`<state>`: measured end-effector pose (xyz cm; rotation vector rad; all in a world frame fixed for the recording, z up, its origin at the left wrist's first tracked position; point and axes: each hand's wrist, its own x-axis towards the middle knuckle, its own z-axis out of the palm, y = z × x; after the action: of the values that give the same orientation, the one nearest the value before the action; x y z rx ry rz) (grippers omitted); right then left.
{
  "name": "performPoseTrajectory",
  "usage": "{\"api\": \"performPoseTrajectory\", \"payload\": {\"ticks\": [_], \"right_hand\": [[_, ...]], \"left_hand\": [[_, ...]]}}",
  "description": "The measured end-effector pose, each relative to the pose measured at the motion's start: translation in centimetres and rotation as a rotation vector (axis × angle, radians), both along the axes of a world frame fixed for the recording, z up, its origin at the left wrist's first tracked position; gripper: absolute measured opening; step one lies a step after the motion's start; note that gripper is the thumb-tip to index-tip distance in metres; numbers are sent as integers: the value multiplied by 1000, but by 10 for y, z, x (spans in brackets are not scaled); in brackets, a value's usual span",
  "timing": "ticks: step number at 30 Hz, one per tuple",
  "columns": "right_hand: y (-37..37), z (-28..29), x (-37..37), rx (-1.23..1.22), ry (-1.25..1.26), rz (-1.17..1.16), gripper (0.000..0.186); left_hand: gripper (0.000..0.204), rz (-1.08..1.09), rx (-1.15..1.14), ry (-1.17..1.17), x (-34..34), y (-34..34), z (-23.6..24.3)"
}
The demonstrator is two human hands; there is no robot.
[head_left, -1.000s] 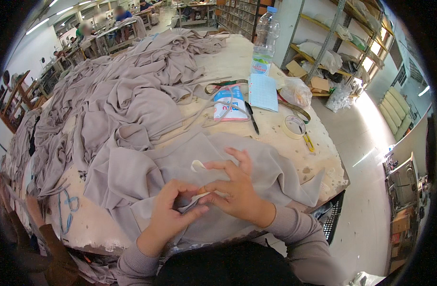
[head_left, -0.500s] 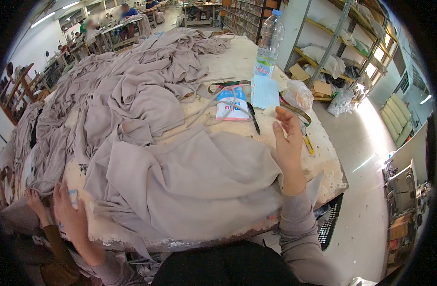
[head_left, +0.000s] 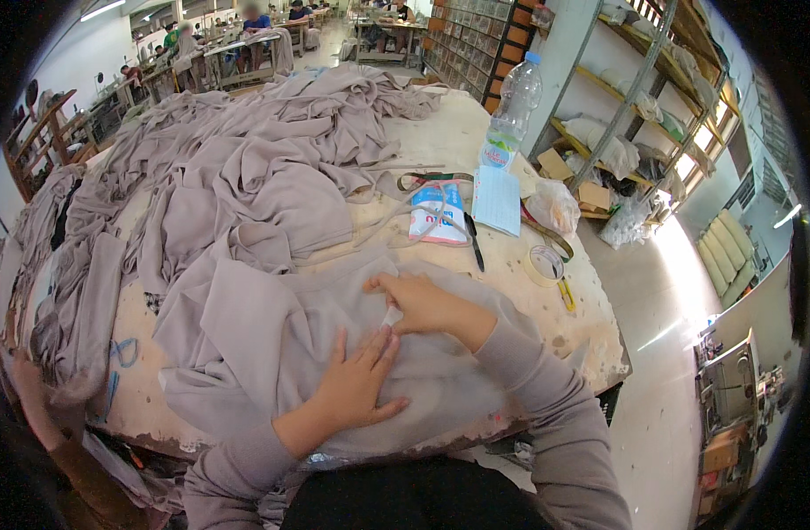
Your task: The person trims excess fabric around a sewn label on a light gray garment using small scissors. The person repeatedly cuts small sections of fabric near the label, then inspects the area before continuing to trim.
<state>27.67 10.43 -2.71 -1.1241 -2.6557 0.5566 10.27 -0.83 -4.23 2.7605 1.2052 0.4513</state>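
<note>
A grey-mauve piece of fabric lies loosely spread over the near part of the table, with folds on its left side. My left hand rests on it with the fingers stretched out and apart. Just beyond those fingertips, my right hand is bent over the same fabric, its fingers curled together at a small whitish piece. What that piece is, I cannot make out. Both hands nearly touch.
Heaped fabric covers the table's left and far parts. Toward the right are a plastic bottle, paper pad, packet, black pen, tape roll and yellow cutter. Another person's hand is at left.
Both my hands have come inward onto the near fabric, the right from the table's right side, the left from its left edge. The tape roll now shows. The other person's hand has shifted left.
</note>
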Motion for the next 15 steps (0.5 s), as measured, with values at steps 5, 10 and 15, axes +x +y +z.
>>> {"api": "performPoseTrajectory", "payload": {"ticks": [5, 10, 15], "right_hand": [[13, 4, 9, -291, -36, 33, 84], [9, 7, -15, 147, -282, -220, 88], [33, 6, 28, 346, 41, -480, 51]], "left_hand": [[80, -41, -57, 58, 0, -2, -10], [78, -56, -47, 88, 4, -4, -5], [69, -64, -186, 40, -5, -10, 17]]}}
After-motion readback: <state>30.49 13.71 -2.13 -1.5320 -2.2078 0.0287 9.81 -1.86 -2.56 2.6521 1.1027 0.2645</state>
